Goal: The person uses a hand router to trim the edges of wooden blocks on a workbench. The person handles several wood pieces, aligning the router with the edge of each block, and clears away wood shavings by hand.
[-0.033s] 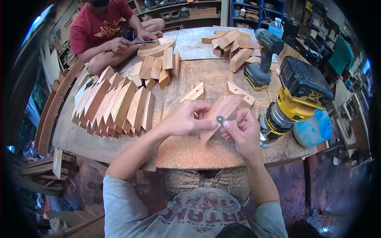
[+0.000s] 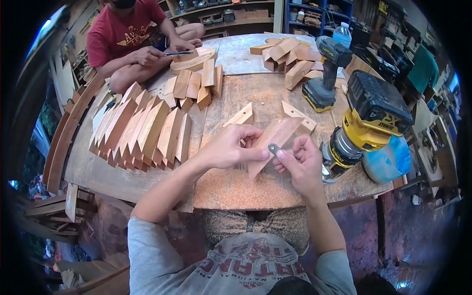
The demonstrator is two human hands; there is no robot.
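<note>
In front of my chest, my left hand grips a wooden block with slanted ends, thumb on its near side. Between the thumb and fingers of my right hand is a small dark metal plate with a rounded end and a hole. The plate lies against or just in front of the block's face, close to my left thumb tip; whether it touches cannot be made out. Behind the block, two drilled wooden pieces, a left one and a right one, lie on the worktable.
Angled wooden blocks stand in rows at left, and more blocks are heaped at the far side. A yellow-black router and a cordless drill stand at right. Across the table, a person in red holds a thin tool. Sawdust covers the near edge.
</note>
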